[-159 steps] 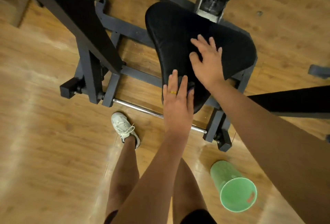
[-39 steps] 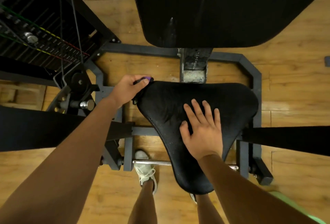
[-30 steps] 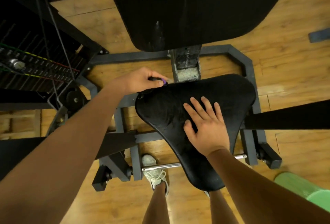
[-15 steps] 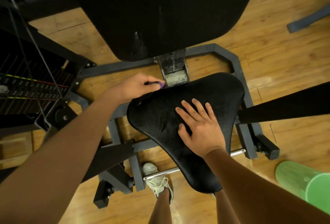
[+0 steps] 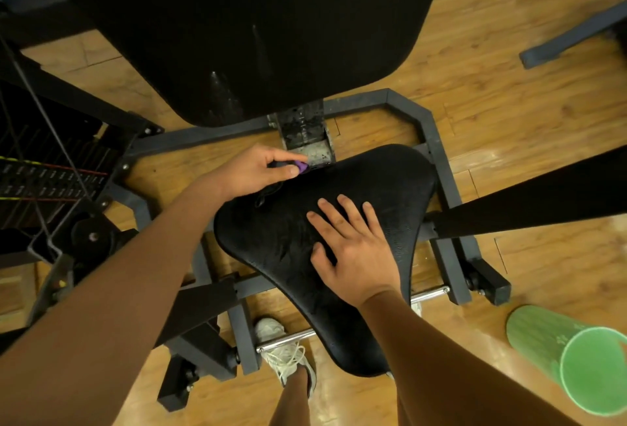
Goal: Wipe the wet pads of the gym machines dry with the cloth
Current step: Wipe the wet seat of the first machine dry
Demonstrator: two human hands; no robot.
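Black triangular seat pad (image 5: 390, 188) sits on a dark grey steel frame (image 5: 437, 140), just below a large black back pad (image 5: 254, 25) that shows pale streaks near its lower edge. The right hand (image 5: 353, 252) lies flat on the seat's middle, fingers straight and spread. The left hand (image 5: 258, 171) pinches a dark cloth with a purple tab (image 5: 301, 167) between thumb and fingers at the seat's rear left edge.

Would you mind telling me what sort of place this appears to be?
Most likely a gym: a padded machine seat, a weight stack with cables at left, and a wooden floor.
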